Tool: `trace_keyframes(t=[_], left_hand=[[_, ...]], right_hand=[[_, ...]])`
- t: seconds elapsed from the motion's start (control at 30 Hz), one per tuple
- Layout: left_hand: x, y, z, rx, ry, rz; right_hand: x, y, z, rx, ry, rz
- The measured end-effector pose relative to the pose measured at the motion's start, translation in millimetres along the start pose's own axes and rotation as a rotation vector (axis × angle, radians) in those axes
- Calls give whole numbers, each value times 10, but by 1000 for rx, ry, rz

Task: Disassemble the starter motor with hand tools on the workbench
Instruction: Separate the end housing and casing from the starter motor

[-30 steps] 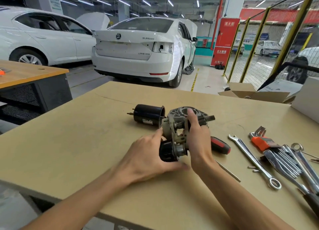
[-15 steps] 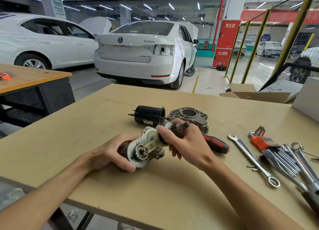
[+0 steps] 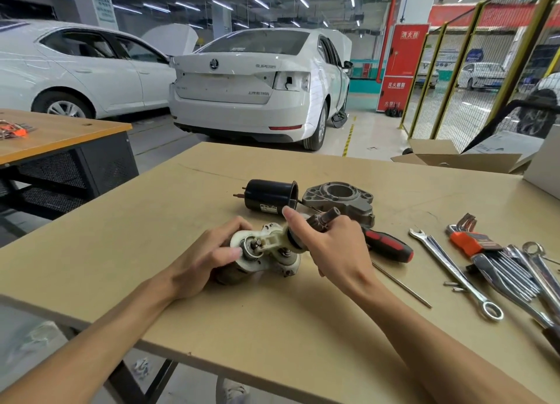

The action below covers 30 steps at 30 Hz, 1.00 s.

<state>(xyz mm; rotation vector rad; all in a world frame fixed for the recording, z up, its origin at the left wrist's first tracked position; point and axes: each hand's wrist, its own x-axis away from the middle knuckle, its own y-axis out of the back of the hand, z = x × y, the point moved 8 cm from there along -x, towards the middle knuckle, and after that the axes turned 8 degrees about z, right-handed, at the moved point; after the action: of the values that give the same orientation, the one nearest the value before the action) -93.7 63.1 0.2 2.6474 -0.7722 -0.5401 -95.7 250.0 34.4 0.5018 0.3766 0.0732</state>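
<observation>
While the black cylindrical housing [image 3: 268, 196] and the grey nose casting [image 3: 338, 202] are already lying apart on the workbench [image 3: 121, 252], just behind the hands, the remaining core of the starter motor [image 3: 266, 253] is being held just above the board near its front edge. Its brownish body is being gripped by the left hand [image 3: 209, 255], with the fingers curled round it and the thumb lying against the white end plate. The pinion shaft end [image 3: 328, 215] is being grasped by the right hand [image 3: 330, 249], with the lower fingers wrapped round it and the forefinger held out straight over the cream plastic lever [image 3: 274, 241]. By this evidence the task is being judged as roughly midway: the outer shells are off, whereas the lever, shaft and armature are still joined and are waiting to be drawn apart. A red-and-black screwdriver [image 3: 388, 246] is lying just behind the right hand, a thin rod [image 3: 400, 284] beside it, and a combination spanner [image 3: 454, 278], an orange hex key set [image 3: 472, 240] and further spanners [image 3: 533, 270] are lying untouched, well to the right.
</observation>
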Motion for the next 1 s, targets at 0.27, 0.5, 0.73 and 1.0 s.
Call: trace_keyframes(t=[0.27, 0.5, 0.73, 1.0], left_hand=[[-13, -11, 5, 42, -3, -40], [38, 136, -67, -146, -52, -315], [159, 80, -181, -263, -34, -548], [-133, 218, -82, -37, -55, -479]], right_hand=[[-3, 14, 22, 100, 59, -55], [53, 32, 114, 170, 129, -113], [52, 13, 127, 191, 140, -158], [53, -30, 292, 245, 303, -46]])
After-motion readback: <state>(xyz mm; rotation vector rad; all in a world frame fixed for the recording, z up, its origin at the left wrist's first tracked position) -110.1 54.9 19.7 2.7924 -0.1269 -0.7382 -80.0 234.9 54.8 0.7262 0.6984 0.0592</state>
